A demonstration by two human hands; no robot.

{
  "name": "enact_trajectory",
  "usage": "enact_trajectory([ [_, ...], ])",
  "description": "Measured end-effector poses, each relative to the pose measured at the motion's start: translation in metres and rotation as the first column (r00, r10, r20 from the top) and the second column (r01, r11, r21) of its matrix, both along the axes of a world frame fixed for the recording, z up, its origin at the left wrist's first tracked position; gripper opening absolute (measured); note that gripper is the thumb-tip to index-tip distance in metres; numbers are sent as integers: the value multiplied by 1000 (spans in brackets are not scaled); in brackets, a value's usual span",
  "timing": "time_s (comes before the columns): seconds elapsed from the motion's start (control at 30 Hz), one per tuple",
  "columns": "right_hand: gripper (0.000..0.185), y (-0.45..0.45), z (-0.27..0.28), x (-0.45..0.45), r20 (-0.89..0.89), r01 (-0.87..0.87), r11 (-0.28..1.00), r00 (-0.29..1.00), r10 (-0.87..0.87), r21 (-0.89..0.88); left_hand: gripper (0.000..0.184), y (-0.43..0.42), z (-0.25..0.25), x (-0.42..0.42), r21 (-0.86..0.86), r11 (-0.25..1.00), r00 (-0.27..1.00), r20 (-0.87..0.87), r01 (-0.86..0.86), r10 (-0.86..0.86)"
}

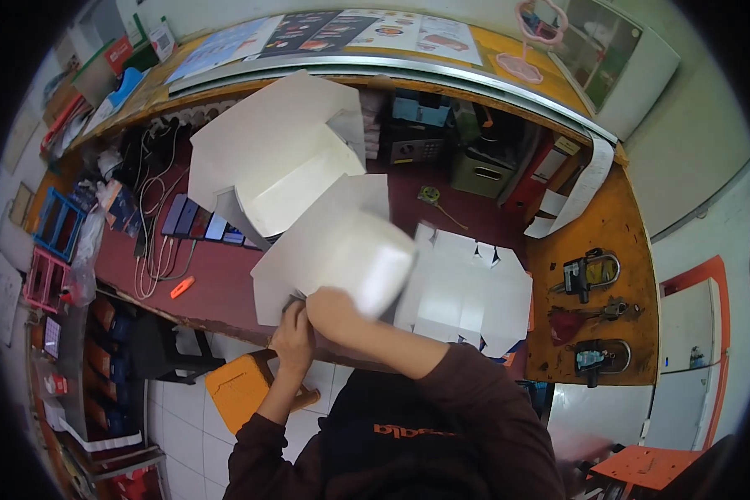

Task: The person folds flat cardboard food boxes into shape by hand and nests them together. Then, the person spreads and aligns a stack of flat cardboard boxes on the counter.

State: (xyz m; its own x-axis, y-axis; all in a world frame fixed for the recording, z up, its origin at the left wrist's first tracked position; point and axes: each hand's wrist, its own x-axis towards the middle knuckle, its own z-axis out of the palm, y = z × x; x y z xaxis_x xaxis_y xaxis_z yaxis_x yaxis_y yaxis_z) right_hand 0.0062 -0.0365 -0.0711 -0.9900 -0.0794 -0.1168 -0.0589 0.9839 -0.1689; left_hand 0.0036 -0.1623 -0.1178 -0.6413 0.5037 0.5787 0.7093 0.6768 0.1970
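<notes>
A white cardboard box [321, 242], partly folded and blurred on its right side, is tilted in front of me at the desk's front edge. My left hand [293, 337] pinches its near edge at a corner. Right beside it, my right hand [333, 312] is closed at the same corner; its fingertips are hidden. Behind stands another white box [296, 179], folded up with its lid raised. To the right lie flat white box blanks [467, 292] with cut and creased flaps.
Phones [196, 221] and tangled cables are at the left, near an orange marker [182, 287]. A tape measure [429, 195] lies behind the blanks. Padlocks [590, 275] and keys rest on the wooden side counter [633, 333]. A yellow stool [240, 390] stands below.
</notes>
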Motion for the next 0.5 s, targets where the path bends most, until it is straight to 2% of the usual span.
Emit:
enact_trajectory([
  [0.07, 34, 23, 19, -2, 67, -12, 950, 997, 35, -311, 33, 0, 1, 0, 23, 1000, 1000, -2, -15, 15],
  [0.1, 48, 37, 31, -2, -5, 44, 936, 999, -48, -348, 34, 1, 4, 3, 116, 992, 999, 22, -45, 43],
  [0.13, 42, 51, 41, -3, -204, 156, 962, 958, -203, -225, 34, 1, 4, 7, 209, 975, 996, 51, -82, 72],
  [0.17, 38, 70, 66, -4, -462, 257, 965, 852, -247, -43, 35, 1, -4, 10, 375, 926, 995, 98, -43, 7],
  [0.2, 35, 86, 73, -8, -550, 380, 924, 780, -299, 37, 35, 4, -1, 14, 376, 926, 995, 101, -42, 4],
  [0.23, 34, 99, 69, -14, -537, 391, 919, 766, -352, -45, 42, 8, 6, 20, 369, 926, 995, 34, 78, -97],
  [0.27, 34, 112, 57, -21, -536, 401, 915, 763, -363, -50, 50, 12, 10, 24, 352, 914, 979, -32, 200, -202],
  [0.3, 37, 126, 41, -30, -316, 297, 949, 895, -316, -107, 50, 17, 10, 25, 348, 913, 976, -32, 212, -214],
  [0.33, 41, 140, 26, -37, -86, 203, 960, 971, -223, -190, 54, 23, 8, 25, 343, 916, 977, -26, 207, -211],
  [0.37, 43, 151, 15, -40, -126, 143, 968, 977, -171, -204, 58, 28, 5, 24, 339, 919, 978, -19, 201, -207],
  [0.5, 42, 165, -18, -45, -122, 125, 967, 980, -154, -221, 56, 26, -19, 12, 411, 884, 974, -58, 224, -220],
])
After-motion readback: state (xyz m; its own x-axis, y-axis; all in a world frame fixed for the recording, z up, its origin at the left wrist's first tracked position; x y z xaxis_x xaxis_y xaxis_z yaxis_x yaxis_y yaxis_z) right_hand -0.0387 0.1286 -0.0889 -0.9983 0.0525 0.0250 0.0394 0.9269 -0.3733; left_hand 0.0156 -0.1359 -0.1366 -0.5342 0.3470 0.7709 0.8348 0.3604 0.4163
